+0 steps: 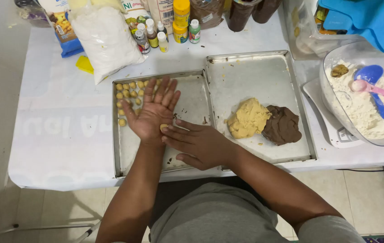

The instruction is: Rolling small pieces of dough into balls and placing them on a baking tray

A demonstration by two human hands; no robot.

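While we roll the small dough piece (163,128) between our palms, the left hand (152,113) lies open, palm up, its fingers (167,92) spread over the left tray (192,105), and the right hand (199,144) lies flat across it, fingers straight and pressed together. We judge that light, even circles will keep the ball round and matched to the dough balls (129,96) in the tray's far corner. Yellow dough (247,119) and brown dough (282,125) sit touching on the right tray (250,72), near the right hand on the bench (65,130).
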